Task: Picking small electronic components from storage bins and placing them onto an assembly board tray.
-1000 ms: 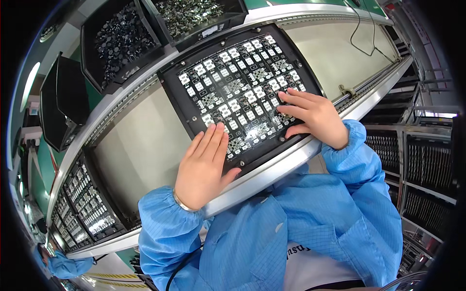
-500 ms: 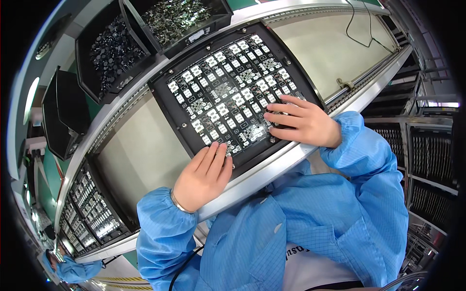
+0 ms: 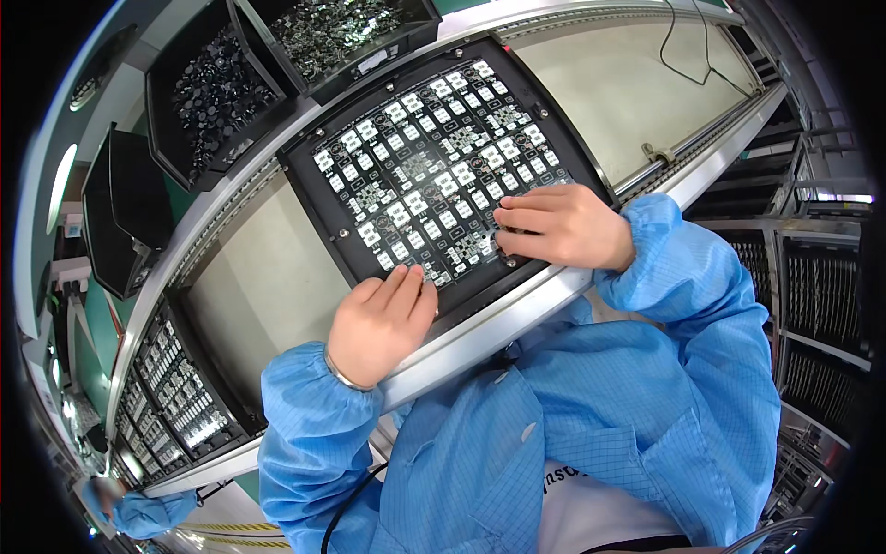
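A dark circuit board panel, covered with rows of white square components, lies in a black tray with screws along its rim. My left hand rests at the panel's near left corner, fingers extended side by side over its edge, with nothing visible in them. On the near right part of the panel is my right hand. Its fingers are bent and drawn together, tips down on the board; the thumb and anything under the fingertips are hidden.
The tray sits on a conveyor with a metal rail. Beyond it stand black bins of dark round parts and shiny small parts. Another loaded tray is at left. A cable hangs at far right. A co-worker's blue sleeve shows lower left.
My right hand's spread fingers have bent and drawn together, shifting slightly left on the panel. My left hand stays at the corner. The whole view has shifted slightly.
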`<state>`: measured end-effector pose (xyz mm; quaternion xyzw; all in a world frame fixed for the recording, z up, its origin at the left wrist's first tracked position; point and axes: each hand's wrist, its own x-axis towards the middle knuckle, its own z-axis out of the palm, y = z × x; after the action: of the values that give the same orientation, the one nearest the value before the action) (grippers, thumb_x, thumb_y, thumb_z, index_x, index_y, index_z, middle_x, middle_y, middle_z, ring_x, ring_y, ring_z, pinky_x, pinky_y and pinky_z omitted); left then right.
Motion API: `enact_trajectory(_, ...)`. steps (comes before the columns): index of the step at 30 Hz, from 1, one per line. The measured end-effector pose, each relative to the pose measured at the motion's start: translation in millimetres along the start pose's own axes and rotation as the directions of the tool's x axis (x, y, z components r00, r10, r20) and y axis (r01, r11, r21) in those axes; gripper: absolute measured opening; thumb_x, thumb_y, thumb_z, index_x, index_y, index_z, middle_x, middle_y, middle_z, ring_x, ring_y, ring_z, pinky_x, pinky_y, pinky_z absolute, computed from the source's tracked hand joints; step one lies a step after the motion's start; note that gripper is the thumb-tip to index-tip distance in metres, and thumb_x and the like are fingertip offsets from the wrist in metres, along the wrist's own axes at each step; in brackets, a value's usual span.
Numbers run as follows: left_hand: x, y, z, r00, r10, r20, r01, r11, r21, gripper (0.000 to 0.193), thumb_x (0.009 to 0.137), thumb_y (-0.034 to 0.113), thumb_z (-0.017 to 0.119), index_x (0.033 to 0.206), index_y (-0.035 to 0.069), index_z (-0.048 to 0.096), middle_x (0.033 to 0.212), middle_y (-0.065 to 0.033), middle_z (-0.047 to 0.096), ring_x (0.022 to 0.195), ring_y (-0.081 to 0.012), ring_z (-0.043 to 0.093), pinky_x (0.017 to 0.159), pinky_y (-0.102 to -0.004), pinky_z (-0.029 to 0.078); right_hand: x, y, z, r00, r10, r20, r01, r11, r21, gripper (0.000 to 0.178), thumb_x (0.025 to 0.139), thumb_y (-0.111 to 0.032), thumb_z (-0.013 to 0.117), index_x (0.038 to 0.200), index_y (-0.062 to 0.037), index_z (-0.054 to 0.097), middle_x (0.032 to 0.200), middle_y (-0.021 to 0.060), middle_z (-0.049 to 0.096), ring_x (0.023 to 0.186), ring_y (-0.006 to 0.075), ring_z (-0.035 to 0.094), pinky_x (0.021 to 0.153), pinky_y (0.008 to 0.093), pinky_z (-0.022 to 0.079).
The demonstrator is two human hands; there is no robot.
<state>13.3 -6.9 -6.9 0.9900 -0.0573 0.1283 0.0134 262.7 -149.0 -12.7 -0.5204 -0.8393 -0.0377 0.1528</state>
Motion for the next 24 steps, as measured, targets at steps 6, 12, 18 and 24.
enact_trajectory(6,0,-17,-14,0.974,-0.215,-0.068,0.17,0.899,-0.404,0.029,0.074,0.004,0.064,0.102,0.004,0.065,0.097,-0.0106,0.067,0.088,-0.0255,0.066,0.074,-0.0337,0.051,-22,48,-44,0.977,0.21,-0.038,-0.186,0.927,0.325,0.024,0.075,-0.013,0.073,0.097,-0.0039,0.067,0.102,0.0092,0.067,0.095,0.0293,0.063,0.081,0.0378,0.052)
enact_trajectory(12,-1,-65,-21,0.87,-0.478,-0.118,0.434,0.858,-0.275,0.029,0.079,0.001,0.062,0.108,0.003,0.063,0.116,-0.0135,0.06,0.107,-0.0325,0.056,0.09,-0.0391,0.046,-46,46,-56,0.926,0.276,0.259,-0.353,0.876,0.329,0.038,0.067,-0.015,0.077,0.101,-0.0037,0.066,0.115,0.0117,0.061,0.109,0.0316,0.055,0.095,0.0434,0.044)
enact_trajectory(18,3,-118,16,0.73,-0.649,-0.214,0.592,0.757,-0.277,0.031,0.084,0.008,0.061,0.114,0.003,0.06,0.118,-0.0127,0.056,0.111,-0.0315,0.051,0.097,-0.0388,0.039,-58,50,-41,0.982,0.076,0.176,-0.106,0.981,0.164,0.03,0.071,-0.016,0.07,0.099,-0.005,0.067,0.122,0.0134,0.06,0.114,0.0298,0.055,0.1,0.0472,0.041)
enact_trajectory(24,27,-133,43,0.625,-0.741,-0.247,0.71,0.671,-0.214,0.039,0.079,0.013,0.069,0.117,0.009,0.061,0.123,-0.0076,0.051,0.113,-0.0304,0.042,0.1,-0.0403,0.033,-58,63,-42,0.995,0.001,0.099,-0.01,0.996,0.09,0.019,0.075,-0.012,0.064,0.092,-0.0048,0.068,0.113,0.0135,0.065,0.101,0.0288,0.064,0.094,0.0436,0.048)
